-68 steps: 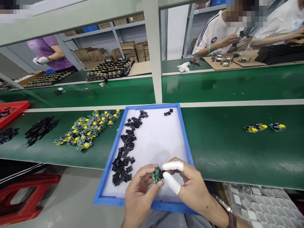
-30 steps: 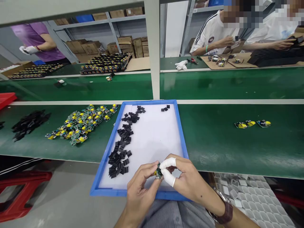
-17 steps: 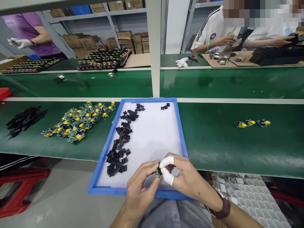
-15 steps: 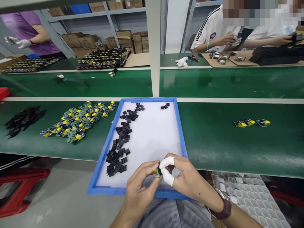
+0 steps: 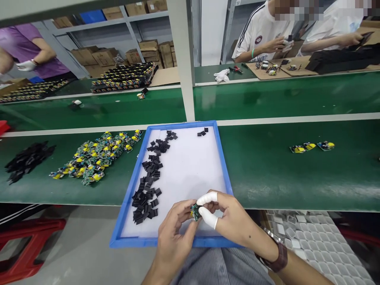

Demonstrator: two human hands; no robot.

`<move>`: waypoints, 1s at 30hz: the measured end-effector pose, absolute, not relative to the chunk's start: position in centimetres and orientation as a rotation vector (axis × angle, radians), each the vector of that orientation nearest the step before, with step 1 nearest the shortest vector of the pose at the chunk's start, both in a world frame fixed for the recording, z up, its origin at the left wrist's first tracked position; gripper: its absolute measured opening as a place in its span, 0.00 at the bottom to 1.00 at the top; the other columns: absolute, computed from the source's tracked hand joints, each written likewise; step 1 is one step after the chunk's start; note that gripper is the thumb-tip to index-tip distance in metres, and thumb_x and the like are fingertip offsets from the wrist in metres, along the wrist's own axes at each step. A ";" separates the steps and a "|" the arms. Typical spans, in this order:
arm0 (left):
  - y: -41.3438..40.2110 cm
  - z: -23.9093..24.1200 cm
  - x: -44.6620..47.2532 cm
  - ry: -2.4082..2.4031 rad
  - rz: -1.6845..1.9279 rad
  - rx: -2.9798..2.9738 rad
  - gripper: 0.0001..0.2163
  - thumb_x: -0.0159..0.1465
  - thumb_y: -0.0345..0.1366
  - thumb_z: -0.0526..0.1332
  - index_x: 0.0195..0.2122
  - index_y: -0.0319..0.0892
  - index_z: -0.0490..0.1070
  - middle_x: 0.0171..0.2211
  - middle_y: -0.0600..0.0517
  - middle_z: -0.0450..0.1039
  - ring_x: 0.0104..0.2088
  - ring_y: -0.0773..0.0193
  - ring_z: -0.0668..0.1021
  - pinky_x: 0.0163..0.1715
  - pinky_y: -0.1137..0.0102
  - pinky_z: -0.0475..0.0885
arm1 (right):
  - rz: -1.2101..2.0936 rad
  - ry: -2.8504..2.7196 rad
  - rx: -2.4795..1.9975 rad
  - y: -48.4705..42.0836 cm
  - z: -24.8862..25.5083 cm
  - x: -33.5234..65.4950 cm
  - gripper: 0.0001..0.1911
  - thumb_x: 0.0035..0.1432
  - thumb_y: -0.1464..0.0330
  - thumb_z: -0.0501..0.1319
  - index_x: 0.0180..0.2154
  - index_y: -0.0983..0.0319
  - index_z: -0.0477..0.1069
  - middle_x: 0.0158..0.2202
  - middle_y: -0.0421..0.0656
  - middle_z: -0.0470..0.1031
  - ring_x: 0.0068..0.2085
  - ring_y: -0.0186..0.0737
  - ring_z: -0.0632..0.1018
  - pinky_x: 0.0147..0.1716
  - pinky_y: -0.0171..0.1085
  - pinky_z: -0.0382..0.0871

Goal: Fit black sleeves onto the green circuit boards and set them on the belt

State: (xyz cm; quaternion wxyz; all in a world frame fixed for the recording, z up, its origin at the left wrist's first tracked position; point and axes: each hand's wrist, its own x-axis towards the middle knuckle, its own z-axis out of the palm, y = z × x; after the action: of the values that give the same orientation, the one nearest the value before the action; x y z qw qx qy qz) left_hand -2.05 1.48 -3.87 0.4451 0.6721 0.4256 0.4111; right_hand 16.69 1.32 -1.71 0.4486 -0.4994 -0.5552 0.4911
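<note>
While the left hand (image 5: 173, 229) pinches a small green circuit board (image 5: 194, 213) between thumb and fingers, the right hand (image 5: 233, 219) rests its white-covered thumb and forefinger against the board's near-right edge; whether they clasp anything there, I cannot tell. Below this grip lies the near end of a blue-rimmed tray (image 5: 136, 242). To the grip's left, black pieces (image 5: 151, 168) form a loose band inside the tray. Farther left, past the rim, yellow-topped boards (image 5: 92, 158) lie heaped; well off to the grip's right are three similar boards (image 5: 308, 147).
</note>
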 end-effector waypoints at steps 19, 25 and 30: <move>1.6 -4.3 -2.0 1.000 1.145 1.777 0.21 0.63 0.20 0.65 0.54 0.47 0.75 0.47 0.47 0.77 0.46 0.58 0.83 0.44 0.62 0.84 | 0.947 -1.420 -1.110 0.7 -2.6 16.4 0.12 0.59 0.80 0.60 0.39 0.59 0.74 0.33 0.38 0.75 0.34 0.33 0.75 0.36 0.32 0.70; 1.6 -4.3 -2.1 1.016 1.171 1.843 0.20 0.62 0.19 0.66 0.52 0.45 0.75 0.46 0.47 0.77 0.46 0.58 0.83 0.44 0.62 0.84 | 0.933 -1.425 -1.130 0.4 -2.7 16.3 0.13 0.59 0.80 0.60 0.40 0.58 0.74 0.33 0.37 0.75 0.34 0.33 0.75 0.36 0.32 0.70; 1.6 -4.2 -2.2 1.002 1.202 1.920 0.19 0.61 0.18 0.66 0.50 0.43 0.75 0.45 0.46 0.78 0.47 0.57 0.82 0.46 0.62 0.83 | 0.999 -1.445 -1.114 0.2 -2.7 16.3 0.12 0.60 0.80 0.60 0.40 0.58 0.74 0.34 0.38 0.74 0.34 0.35 0.75 0.36 0.34 0.70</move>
State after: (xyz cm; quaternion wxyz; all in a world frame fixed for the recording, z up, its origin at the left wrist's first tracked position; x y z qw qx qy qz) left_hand -2.16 1.63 -4.23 0.3264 0.7327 0.3823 0.4588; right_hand 16.31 0.17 -2.72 0.5062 -0.4619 -0.5992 0.4140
